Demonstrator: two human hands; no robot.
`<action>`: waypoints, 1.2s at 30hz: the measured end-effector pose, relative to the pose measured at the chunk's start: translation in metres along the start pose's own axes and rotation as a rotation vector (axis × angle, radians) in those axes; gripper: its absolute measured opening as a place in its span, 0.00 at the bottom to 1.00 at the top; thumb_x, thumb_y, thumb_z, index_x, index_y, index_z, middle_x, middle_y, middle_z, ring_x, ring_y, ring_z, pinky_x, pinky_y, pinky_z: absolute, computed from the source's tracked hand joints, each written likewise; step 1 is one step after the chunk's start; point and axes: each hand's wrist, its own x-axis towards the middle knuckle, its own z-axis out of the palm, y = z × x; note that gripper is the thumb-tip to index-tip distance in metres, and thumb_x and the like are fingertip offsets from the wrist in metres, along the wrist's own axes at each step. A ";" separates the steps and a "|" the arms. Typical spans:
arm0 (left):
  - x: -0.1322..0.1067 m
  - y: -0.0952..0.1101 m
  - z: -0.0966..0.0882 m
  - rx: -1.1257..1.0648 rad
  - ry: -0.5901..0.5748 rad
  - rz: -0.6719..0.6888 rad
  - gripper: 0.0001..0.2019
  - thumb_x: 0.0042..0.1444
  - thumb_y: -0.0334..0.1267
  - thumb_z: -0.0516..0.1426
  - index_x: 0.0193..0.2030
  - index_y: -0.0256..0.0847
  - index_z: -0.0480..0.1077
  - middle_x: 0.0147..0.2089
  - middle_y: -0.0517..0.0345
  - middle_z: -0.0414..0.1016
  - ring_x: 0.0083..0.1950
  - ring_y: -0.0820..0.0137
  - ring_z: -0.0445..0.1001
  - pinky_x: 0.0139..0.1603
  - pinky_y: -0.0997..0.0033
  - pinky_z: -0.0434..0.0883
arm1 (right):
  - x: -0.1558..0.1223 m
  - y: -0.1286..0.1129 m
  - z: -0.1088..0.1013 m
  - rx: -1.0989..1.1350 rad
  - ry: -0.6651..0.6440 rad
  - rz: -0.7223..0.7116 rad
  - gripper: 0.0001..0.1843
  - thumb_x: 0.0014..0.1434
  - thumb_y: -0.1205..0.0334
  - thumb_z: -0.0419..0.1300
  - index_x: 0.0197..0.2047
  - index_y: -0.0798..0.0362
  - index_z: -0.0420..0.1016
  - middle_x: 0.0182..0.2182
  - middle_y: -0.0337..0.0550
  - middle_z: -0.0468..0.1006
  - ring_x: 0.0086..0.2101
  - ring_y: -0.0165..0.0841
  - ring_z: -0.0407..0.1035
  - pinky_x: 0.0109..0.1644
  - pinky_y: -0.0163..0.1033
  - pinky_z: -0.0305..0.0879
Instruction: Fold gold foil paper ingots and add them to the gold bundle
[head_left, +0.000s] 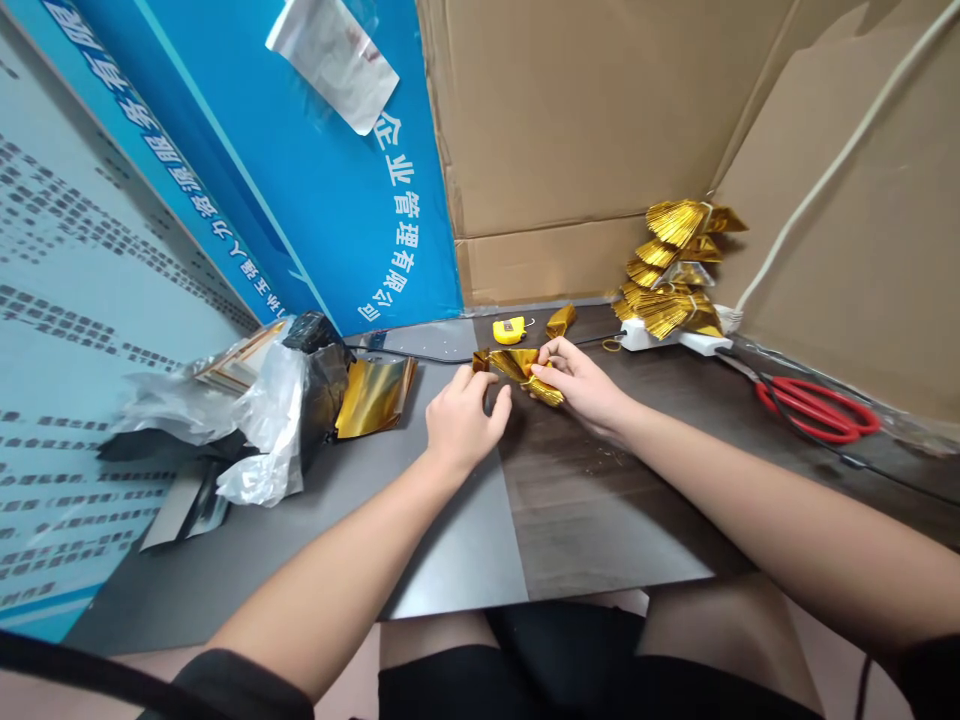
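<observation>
My right hand (581,385) pinches a strip of shiny gold foil paper (516,364) between thumb and fingers, at its narrowly pleated right end. The foil's left part fans out towards my left hand (466,415). My left fingers are curved beside the foil's left end, with thumb and index finger apart; whether they touch the foil I cannot tell. Just behind the strip lie a yellow tape measure (510,330) and a small folded gold piece (560,321). To the left, a stack of gold foil sheets (373,397) rests on the table.
Pleated gold fans (667,270) are piled at the back right above a white power strip (705,343). Red-handled scissors (817,408) lie right of them. Crumpled plastic bags (274,400) stand at the left. Cardboard (540,130) and a blue panel (315,200) wall in the table (600,530).
</observation>
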 end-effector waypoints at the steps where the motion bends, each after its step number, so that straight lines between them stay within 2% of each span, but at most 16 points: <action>1: 0.000 -0.001 0.000 -0.005 0.034 0.016 0.15 0.67 0.48 0.55 0.47 0.42 0.79 0.43 0.53 0.77 0.40 0.68 0.76 0.36 0.70 0.62 | -0.002 -0.001 0.002 0.042 -0.005 0.032 0.26 0.52 0.47 0.70 0.39 0.49 0.60 0.35 0.37 0.71 0.35 0.32 0.68 0.42 0.42 0.68; 4: 0.000 -0.002 0.001 -0.027 0.094 0.092 0.17 0.69 0.49 0.54 0.49 0.43 0.79 0.41 0.53 0.77 0.40 0.70 0.75 0.38 0.72 0.64 | -0.007 -0.004 0.009 0.148 -0.011 0.127 0.28 0.51 0.47 0.71 0.41 0.48 0.58 0.36 0.38 0.73 0.34 0.33 0.70 0.42 0.44 0.71; 8: -0.002 -0.003 0.004 -0.051 0.110 0.208 0.15 0.69 0.48 0.55 0.47 0.44 0.80 0.39 0.55 0.76 0.38 0.72 0.74 0.38 0.74 0.64 | -0.012 -0.007 0.017 0.229 0.004 0.190 0.24 0.51 0.50 0.68 0.42 0.48 0.59 0.39 0.37 0.73 0.35 0.31 0.70 0.37 0.38 0.69; 11: -0.002 -0.004 0.006 -0.038 0.139 0.227 0.15 0.70 0.47 0.55 0.44 0.44 0.81 0.40 0.54 0.77 0.37 0.72 0.74 0.38 0.73 0.63 | -0.015 -0.009 0.022 0.246 -0.009 0.203 0.22 0.51 0.54 0.67 0.44 0.49 0.61 0.40 0.37 0.74 0.36 0.30 0.71 0.38 0.36 0.68; 13: -0.001 -0.005 0.007 -0.024 0.154 0.227 0.15 0.70 0.46 0.55 0.43 0.44 0.81 0.40 0.54 0.77 0.37 0.72 0.73 0.38 0.72 0.62 | -0.016 -0.009 0.023 0.236 -0.011 0.204 0.23 0.51 0.55 0.67 0.45 0.49 0.61 0.37 0.36 0.74 0.34 0.30 0.70 0.37 0.36 0.66; 17: 0.000 -0.006 0.007 0.001 0.150 0.227 0.15 0.70 0.46 0.55 0.42 0.44 0.81 0.38 0.54 0.77 0.37 0.72 0.72 0.38 0.72 0.62 | -0.016 -0.006 0.023 0.192 -0.014 0.172 0.24 0.51 0.55 0.68 0.45 0.48 0.60 0.32 0.35 0.72 0.31 0.30 0.67 0.34 0.36 0.62; 22: 0.000 -0.003 0.006 0.030 0.125 0.238 0.16 0.70 0.43 0.53 0.38 0.43 0.80 0.36 0.54 0.77 0.36 0.71 0.71 0.37 0.70 0.60 | -0.017 -0.001 0.025 0.141 -0.018 0.099 0.26 0.50 0.53 0.68 0.43 0.48 0.55 0.32 0.33 0.71 0.31 0.29 0.66 0.35 0.36 0.62; 26: 0.000 -0.003 0.009 0.032 0.135 0.248 0.12 0.67 0.39 0.55 0.35 0.42 0.78 0.36 0.55 0.77 0.37 0.70 0.72 0.38 0.69 0.61 | -0.018 0.002 0.028 0.084 -0.008 0.037 0.23 0.52 0.52 0.68 0.41 0.49 0.58 0.33 0.34 0.69 0.31 0.28 0.63 0.36 0.36 0.61; 32: 0.000 -0.003 0.013 0.024 0.213 0.286 0.09 0.62 0.36 0.57 0.30 0.40 0.73 0.34 0.56 0.75 0.36 0.70 0.71 0.37 0.69 0.59 | -0.017 0.001 0.027 0.008 -0.027 -0.006 0.19 0.52 0.53 0.68 0.40 0.51 0.65 0.37 0.39 0.71 0.37 0.31 0.65 0.41 0.38 0.64; 36: 0.001 -0.004 0.012 0.010 0.294 0.321 0.06 0.59 0.34 0.57 0.30 0.40 0.71 0.33 0.56 0.73 0.34 0.71 0.69 0.36 0.69 0.59 | -0.015 0.000 0.024 -0.025 -0.020 -0.032 0.19 0.52 0.53 0.67 0.40 0.51 0.64 0.36 0.38 0.71 0.34 0.30 0.64 0.38 0.37 0.63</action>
